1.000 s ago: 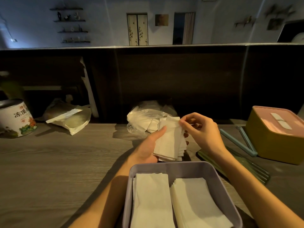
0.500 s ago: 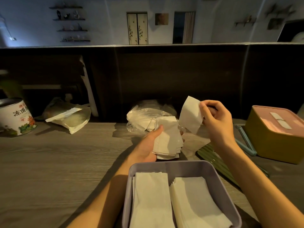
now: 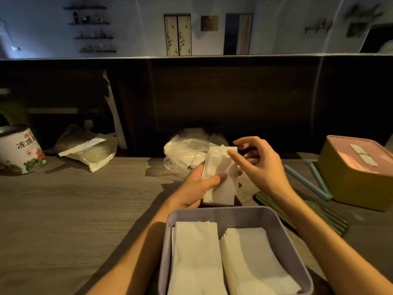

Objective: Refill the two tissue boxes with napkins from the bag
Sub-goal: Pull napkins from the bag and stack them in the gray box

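Note:
An open purple tissue box (image 3: 212,212) sits nearest to me, with two stacks of white napkins (image 3: 197,256) side by side inside. Just beyond it my left hand (image 3: 197,186) grips a small stack of napkins (image 3: 221,188) upright, thumb across the front. My right hand (image 3: 261,167) is at the stack's upper right corner, pinching the top napkin between thumb and fingers. The clear plastic napkin bag (image 3: 182,150) lies behind the hands. A yellow tissue box (image 3: 348,186) with a pink lid on it stands at the right, a napkin showing in its slot.
A flat dark green lid (image 3: 323,216) and pale blue tongs (image 3: 308,182) lie right of my hands. At the far left are a tea tin (image 3: 19,150) and another plastic pouch (image 3: 91,152). A dark wooden partition backs the table.
My right hand, which had lifted one napkin up and to the right, has come back down to the stack in my left hand. The stack now stands more upright.

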`<action>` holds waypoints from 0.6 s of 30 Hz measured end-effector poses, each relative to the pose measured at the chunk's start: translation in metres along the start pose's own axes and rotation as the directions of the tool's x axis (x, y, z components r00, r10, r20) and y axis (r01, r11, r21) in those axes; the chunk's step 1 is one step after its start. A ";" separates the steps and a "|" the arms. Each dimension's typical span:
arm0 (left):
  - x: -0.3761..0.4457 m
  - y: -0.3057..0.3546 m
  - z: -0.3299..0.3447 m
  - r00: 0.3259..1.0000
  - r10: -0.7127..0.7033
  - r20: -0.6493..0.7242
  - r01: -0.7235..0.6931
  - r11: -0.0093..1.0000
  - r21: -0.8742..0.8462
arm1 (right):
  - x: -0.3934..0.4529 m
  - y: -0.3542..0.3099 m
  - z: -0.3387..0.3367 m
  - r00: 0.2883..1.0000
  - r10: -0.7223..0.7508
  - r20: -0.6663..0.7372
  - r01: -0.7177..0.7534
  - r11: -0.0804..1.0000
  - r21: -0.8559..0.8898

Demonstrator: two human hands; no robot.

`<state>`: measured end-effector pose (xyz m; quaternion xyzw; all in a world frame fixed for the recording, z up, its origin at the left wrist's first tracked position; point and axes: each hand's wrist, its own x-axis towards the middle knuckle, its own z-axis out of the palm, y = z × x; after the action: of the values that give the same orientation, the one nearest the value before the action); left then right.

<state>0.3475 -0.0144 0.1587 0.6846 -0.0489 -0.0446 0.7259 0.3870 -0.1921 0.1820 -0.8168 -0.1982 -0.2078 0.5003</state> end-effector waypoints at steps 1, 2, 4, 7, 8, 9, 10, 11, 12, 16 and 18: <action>0.000 0.000 0.001 1.000 0.013 -0.011 -0.013 1.000 0.022 | 0.001 -0.001 -0.003 0.997 0.031 0.064 -0.030 1.000 -0.008; -0.001 0.001 0.002 1.000 0.022 -0.011 -0.022 0.999 0.039 | 0.002 -0.002 -0.004 0.990 0.048 0.136 -0.046 0.999 -0.017; 0.000 0.002 0.001 0.999 0.035 -0.002 -0.035 0.998 0.048 | 0.001 -0.002 -0.005 0.982 0.016 0.189 -0.016 1.000 -0.002; -0.003 0.004 -0.005 1.000 -0.002 0.029 0.004 0.999 -0.042 | 0.000 -0.004 -0.006 0.990 -0.046 0.135 0.031 0.994 0.109; -0.006 0.005 -0.007 0.998 -0.035 0.056 0.039 0.996 -0.085 | 0.001 -0.004 -0.007 0.989 -0.056 0.134 0.035 0.988 0.154; -0.006 0.004 -0.010 0.994 -0.070 0.081 0.079 0.989 -0.123 | 0.001 -0.005 -0.008 0.988 -0.060 0.140 0.033 0.981 0.192; -0.009 0.003 -0.011 0.988 -0.094 0.119 0.114 0.978 -0.174 | 0.001 -0.006 -0.010 0.988 -0.064 0.143 0.031 0.975 0.219; -0.011 0.004 -0.010 0.983 -0.122 0.137 0.151 0.964 -0.220 | 0.001 -0.007 -0.010 0.987 -0.067 0.143 0.031 0.971 0.238; -0.012 0.002 -0.010 0.976 -0.138 0.166 0.178 0.950 -0.257 | 0.001 -0.008 -0.011 0.987 -0.069 0.143 0.031 0.967 0.254; -0.012 0.002 -0.005 0.966 -0.140 0.217 0.183 0.964 -0.194 | 0.001 -0.012 -0.014 0.987 -0.054 0.150 0.010 0.959 0.284; -0.014 0.010 0.000 0.969 -0.122 0.214 0.147 0.983 -0.107 | 0.002 -0.014 -0.017 0.986 -0.020 0.165 -0.028 0.959 0.282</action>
<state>0.3338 -0.0121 0.1682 0.6323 -0.0747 -0.1675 0.7527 0.3787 -0.2010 0.2002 -0.7516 -0.2654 -0.1073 0.5943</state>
